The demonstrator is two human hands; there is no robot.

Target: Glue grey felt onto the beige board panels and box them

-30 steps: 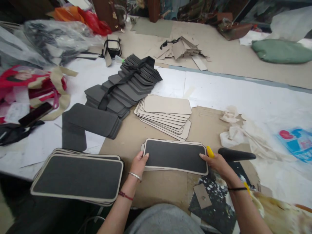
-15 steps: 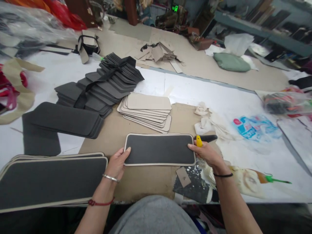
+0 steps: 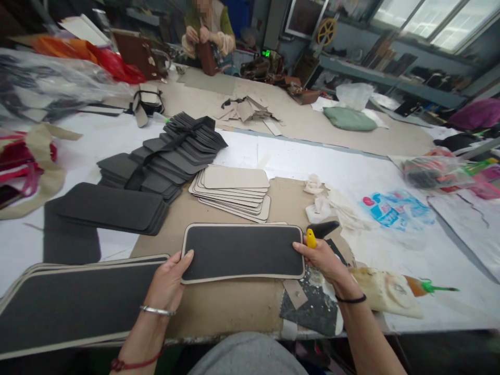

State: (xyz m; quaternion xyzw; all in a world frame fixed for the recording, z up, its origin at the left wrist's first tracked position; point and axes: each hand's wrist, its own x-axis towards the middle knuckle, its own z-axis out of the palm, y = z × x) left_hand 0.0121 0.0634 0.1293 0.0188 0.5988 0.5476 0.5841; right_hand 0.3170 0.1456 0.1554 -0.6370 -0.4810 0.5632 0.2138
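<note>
A rounded cardboard panel faced with dark grey foam [image 3: 242,252] is lifted a little off the brown board, held at both ends. My left hand [image 3: 169,281] grips its left edge, thumb on top. My right hand [image 3: 324,258] pinches its right edge and also holds a yellow-tipped tool [image 3: 311,238] with a black handle. A pile of finished foam-faced panels [image 3: 78,302] lies to the left of my left hand. Bare cardboard panels [image 3: 234,190] are stacked just beyond the held piece.
Fanned dark foam pieces [image 3: 172,151] and a flat foam stack [image 3: 109,208] lie at the left. Crumpled white rags [image 3: 324,200] and a paint-spattered board [image 3: 316,307] sit by my right hand. Another person [image 3: 207,31] works at the far end of the table.
The camera has tipped up, so the far end of the room shows now. The held panel has shifted slightly left and nearer me, its ends still in both hands.
</note>
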